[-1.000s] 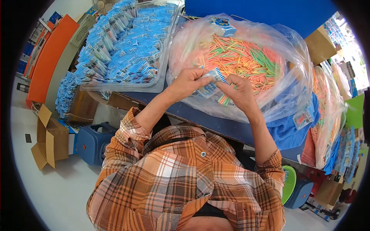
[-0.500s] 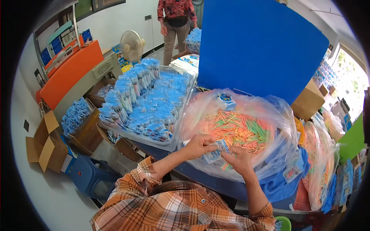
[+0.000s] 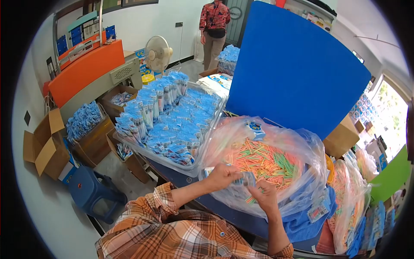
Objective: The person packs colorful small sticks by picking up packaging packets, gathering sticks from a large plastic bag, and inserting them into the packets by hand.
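Observation:
My left hand (image 3: pixel 225 176) and my right hand (image 3: pixel 265 195) are both closed, pinching a small clear plastic packet with blue print (image 3: pixel 244 179) between them. The packet looks blurred, so its contents cannot be made out. Just beyond my hands, a large clear plastic bag (image 3: pixel 311 170) lies spread on the table around a heap of thin pink, orange, yellow and green sticks (image 3: pixel 263 162). Left of the bag stands a clear plastic bin (image 3: pixel 189 167) filled with blue-striped packets (image 3: pixel 181 118), some standing upright in rows.
A tall blue panel (image 3: pixel 297 64) rises behind the bag. On the right lie another bag of sticks (image 3: pixel 345 203) and a blue cloth (image 3: pixel 308 226). To the left are a blue stool (image 3: pixel 92 190), open cartons (image 3: pixel 47 151) and a fan (image 3: pixel 157 54). A person (image 3: pixel 214 26) stands at the back.
The camera view has shifted slightly. My hands have drawn the packet a little lower, and it has turned between my fingers. The person at the back has turned away.

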Motion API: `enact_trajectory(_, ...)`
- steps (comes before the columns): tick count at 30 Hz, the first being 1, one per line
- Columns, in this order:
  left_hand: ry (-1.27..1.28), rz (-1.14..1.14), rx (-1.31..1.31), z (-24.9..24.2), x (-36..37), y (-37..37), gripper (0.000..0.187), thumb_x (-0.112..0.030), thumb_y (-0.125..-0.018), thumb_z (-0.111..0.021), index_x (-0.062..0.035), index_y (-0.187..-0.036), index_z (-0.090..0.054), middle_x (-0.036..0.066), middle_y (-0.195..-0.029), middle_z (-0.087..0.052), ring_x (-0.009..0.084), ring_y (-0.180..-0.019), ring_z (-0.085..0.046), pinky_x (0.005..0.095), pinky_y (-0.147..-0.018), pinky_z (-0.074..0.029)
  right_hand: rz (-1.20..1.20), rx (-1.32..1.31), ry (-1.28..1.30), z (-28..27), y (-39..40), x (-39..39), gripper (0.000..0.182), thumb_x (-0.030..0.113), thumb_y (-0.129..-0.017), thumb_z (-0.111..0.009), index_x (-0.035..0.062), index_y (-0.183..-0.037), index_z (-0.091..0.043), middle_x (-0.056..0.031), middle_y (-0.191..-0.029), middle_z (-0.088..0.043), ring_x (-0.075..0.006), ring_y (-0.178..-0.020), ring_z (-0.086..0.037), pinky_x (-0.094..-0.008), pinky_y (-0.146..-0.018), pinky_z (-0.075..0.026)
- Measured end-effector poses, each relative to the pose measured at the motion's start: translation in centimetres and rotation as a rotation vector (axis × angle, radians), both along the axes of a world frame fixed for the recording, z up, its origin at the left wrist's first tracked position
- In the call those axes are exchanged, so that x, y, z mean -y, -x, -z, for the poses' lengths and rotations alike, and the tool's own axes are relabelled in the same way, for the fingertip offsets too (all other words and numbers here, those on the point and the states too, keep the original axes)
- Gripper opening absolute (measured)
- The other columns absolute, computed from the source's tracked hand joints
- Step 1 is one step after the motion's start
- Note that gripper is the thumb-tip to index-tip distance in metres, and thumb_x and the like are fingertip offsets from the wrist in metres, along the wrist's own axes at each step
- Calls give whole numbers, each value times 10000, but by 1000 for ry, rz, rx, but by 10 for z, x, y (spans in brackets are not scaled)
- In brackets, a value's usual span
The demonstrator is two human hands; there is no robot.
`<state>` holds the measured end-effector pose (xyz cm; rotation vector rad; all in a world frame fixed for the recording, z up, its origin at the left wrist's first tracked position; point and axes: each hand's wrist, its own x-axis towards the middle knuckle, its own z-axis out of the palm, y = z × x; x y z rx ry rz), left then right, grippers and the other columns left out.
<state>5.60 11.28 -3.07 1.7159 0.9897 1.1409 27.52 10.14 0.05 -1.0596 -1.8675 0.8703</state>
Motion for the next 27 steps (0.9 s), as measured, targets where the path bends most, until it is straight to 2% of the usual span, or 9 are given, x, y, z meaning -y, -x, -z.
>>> enact_trajectory(3, 35, -167, 29, -3, -4, 10, 105, -103, -857, -677, -22, -919, -703, -3, -774, -659, 42, -686, -542, 246, -640, -455, 218, 354, -398, 40, -13, -20, 266, 186, -788, -725, 22, -652, -566, -87, -573, -518, -206, -535, -508, -349, -515, -384)
enact_trajectory(5, 236, -136, 322, 3, -10, 11, 90, -91, -828, -707, -12, -870, -709, 4, -784, -669, 44, -703, -561, 230, -647, -460, 126, 489, -542, 57, -19, -24, 232, 205, -808, -698, 30, -711, -581, -145, -611, -537, -310, -553, -532, -413, -524, -396)
enact_trajectory(6, 286, -146, 301, -3, -10, 11, 96, -87, -825, -710, -2, -871, -708, 14, -804, -675, 51, -717, -574, 225, -663, -465, 135, 597, -595, 68, -21, -27, 207, 183, -809, -687, 31, -726, -574, -148, -608, -528, -319, -551, -527, -422, -526, -396)
enact_trajectory(9, 313, -107, 267, -11, -7, 14, 121, -81, -832, -705, 18, -902, -706, 29, -843, -688, 68, -758, -599, 216, -700, -470, 176, 624, -612, 56, -24, -28, 179, 163, -802, -675, 30, -725, -584, -132, -577, -498, -317, -543, -519, -418, -523, -405)
enact_trajectory(13, 305, -34, 390, -22, 0, 3, 196, -122, -818, -736, 24, -946, -714, 2, -778, -663, 46, -690, -557, 196, -635, -444, 261, 26, -137, -39, 0, -19, 329, 275, -827, -685, -4, -675, -600, -42, -559, -525, -109, -529, -457, -289, -494, -356)
enact_trajectory(16, 294, 10, 359, -24, 1, -3, 182, -102, -814, -735, 23, -945, -715, 4, -777, -666, 43, -682, -556, 189, -619, -441, 164, -70, 37, -79, 16, -13, 295, 234, -820, -687, -7, -674, -598, 2, -570, -504, -58, -568, -440, -257, -497, -352)
enact_trajectory(19, 283, 33, 295, -21, 3, -5, 170, -90, -806, -741, 9, -943, -721, 3, -777, -667, 43, -679, -554, 189, -602, -435, 41, -105, -13, -66, 17, -31, 290, 221, -813, -701, -5, -670, -587, 29, -586, -489, -47, -579, -434, -247, -491, -348)
enact_trajectory(22, 285, 35, 215, -19, 5, -6, 160, -83, -800, -745, -8, -940, -727, -1, -765, -664, 38, -666, -543, 190, -583, -426, 55, -33, -51, -61, 17, -33, 279, 208, -822, -701, -1, -678, -588, 4, -586, -525, -52, -570, -448, -252, -492, -362)
enact_trajectory(27, 318, 48, 243, -20, 8, -12, 138, -117, -819, -734, -11, -909, -729, -7, -744, -656, 38, -666, -533, 198, -579, -415, 37, 159, -251, -65, 23, -15, 251, 231, -860, -654, 4, -763, -608, -73, -655, -603, -163, -564, -544, -310, -538, -438)
